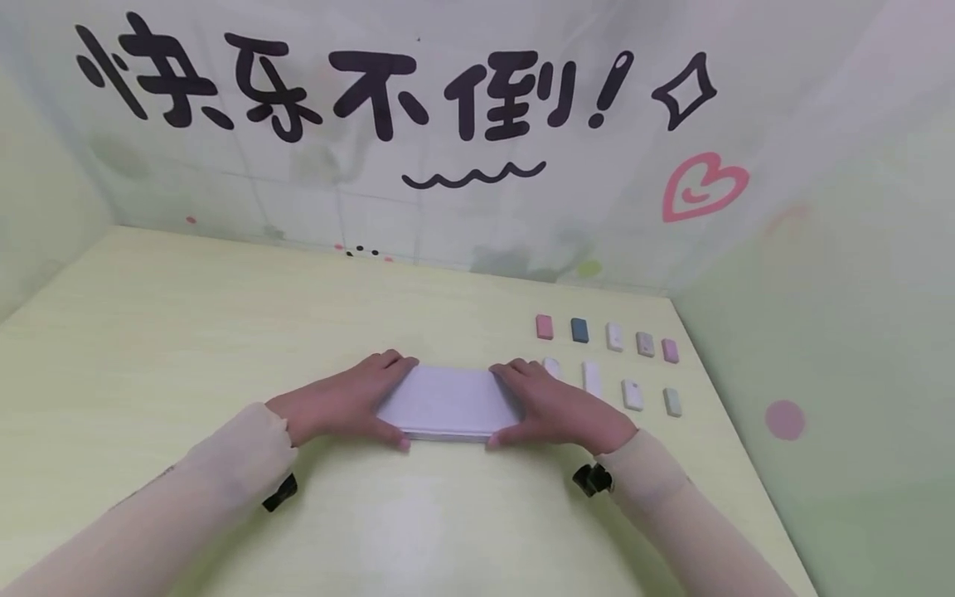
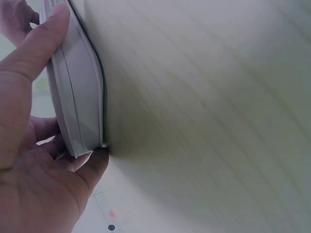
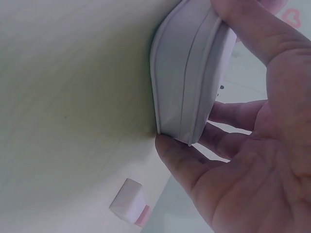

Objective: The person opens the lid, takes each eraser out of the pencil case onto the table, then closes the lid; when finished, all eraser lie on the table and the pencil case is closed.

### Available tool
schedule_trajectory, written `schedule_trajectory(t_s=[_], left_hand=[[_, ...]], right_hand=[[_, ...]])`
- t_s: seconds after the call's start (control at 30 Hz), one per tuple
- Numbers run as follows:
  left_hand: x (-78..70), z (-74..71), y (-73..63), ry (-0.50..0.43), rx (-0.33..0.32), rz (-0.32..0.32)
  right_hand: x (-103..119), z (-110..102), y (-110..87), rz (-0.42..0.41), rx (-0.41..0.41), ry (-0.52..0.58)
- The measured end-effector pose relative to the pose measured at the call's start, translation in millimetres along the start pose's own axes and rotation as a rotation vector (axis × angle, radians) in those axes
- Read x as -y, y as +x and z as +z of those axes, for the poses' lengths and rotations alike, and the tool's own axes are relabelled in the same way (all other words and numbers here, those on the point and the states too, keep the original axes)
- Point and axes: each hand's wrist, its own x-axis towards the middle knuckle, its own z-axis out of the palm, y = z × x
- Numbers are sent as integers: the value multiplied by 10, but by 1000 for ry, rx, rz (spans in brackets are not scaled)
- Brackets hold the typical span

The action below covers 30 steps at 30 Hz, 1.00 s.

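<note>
A flat, pale lavender case with rounded corners lies long side across in the middle of the table. My left hand grips its left end, thumb on the near edge and fingers at the far edge. The right hand holds the opposite end the same way. In the left wrist view a thin seam runs along the side of the case, and its lower rim sits right at the tabletop. The right wrist view shows fingertips tucked at the corner of the case.
To the right on the table are two rows of small blocks, among them a pink block, a blue block and a grey block. The right hand partly overlaps a white one. Printed sheets wall the back and sides.
</note>
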Motion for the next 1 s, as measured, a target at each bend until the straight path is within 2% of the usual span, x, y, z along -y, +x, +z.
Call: schedule_trajectory(t_s=[0.3, 0.53, 0.77, 1.0], left_hand=[[177, -203, 68, 18, 22, -28], [296, -281, 117, 10, 24, -56], [370, -296, 140, -5, 31, -61], [366, -281, 104, -35, 13, -60]], right_hand=[[64, -54, 306, -5, 6, -14], [68, -118, 531, 9, 47, 26], [65, -125, 601, 16, 51, 45], [45, -93, 604, 6, 37, 47]])
